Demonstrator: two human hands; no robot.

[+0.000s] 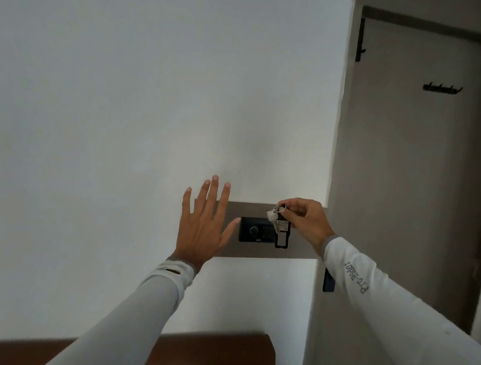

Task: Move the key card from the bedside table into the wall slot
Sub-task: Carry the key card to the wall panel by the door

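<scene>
The right hand (305, 219) pinches the ring of the black rectangular key card (282, 236), hanging long-axis vertical, seemingly over the black wall slot (256, 230); left hand (204, 222) is splayed empty.

The right hand (303, 221) covers the upper part of the key card (281, 232); its label print is too small to read. Markings on the black wall panel (255, 230) are illegible. A dark object (328, 281) is partly hidden behind the right sleeve (367, 292). The bottom edge crops the wooden furniture (212, 352).
</scene>
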